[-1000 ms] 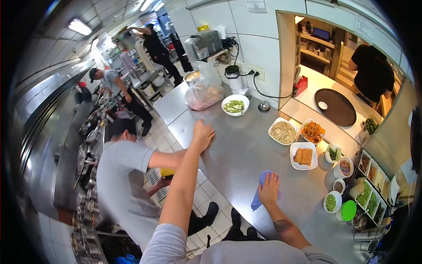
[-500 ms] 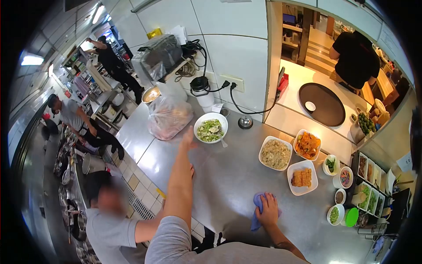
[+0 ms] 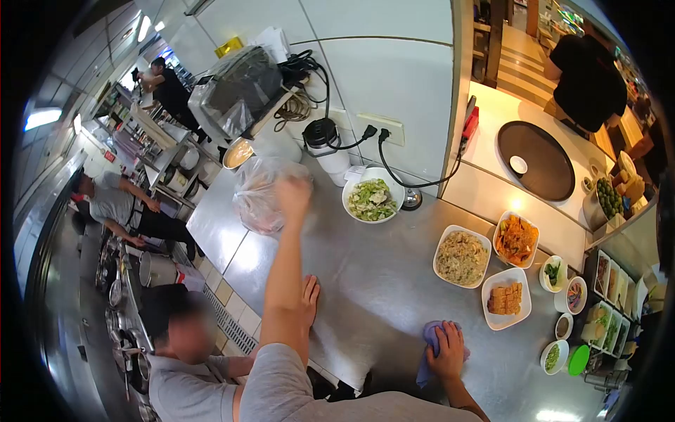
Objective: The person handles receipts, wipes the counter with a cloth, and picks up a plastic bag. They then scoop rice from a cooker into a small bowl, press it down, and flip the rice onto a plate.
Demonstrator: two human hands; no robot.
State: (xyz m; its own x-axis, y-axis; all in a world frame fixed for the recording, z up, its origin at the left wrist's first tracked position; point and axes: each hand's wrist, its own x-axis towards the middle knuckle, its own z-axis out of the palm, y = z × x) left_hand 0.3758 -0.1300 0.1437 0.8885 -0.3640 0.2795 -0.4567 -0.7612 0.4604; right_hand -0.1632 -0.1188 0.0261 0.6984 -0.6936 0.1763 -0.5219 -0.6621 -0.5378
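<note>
My left hand [image 3: 294, 197], blurred by motion, is at the front right side of a filled clear plastic bag [image 3: 254, 195]; its fingers are smeared, so its grip is unclear. Beyond it to the right, a white bowl of chopped greens [image 3: 372, 198] stands against a metal call bell [image 3: 412, 200]. My right hand [image 3: 446, 349] rests on a crumpled purple cloth [image 3: 428, 360] on the steel counter [image 3: 365, 281], fingers bent over it. Right of centre are white dishes of rice [image 3: 462, 256], an orange shredded food [image 3: 517, 238] and sliced fried food [image 3: 505, 299].
A co-worker's hand [image 3: 310, 294] lies on the counter beside my left forearm. Small bowls and a topping rack [image 3: 606, 299] stand at the right. A brown tray [image 3: 536, 160] lies on the pass ledge. A corded appliance [image 3: 328, 144] stands by the wall.
My left hand has moved from beside the greens bowl to the bag. The bowl now sits closer to the bell. More of the co-worker's hand shows, and the view has shifted.
</note>
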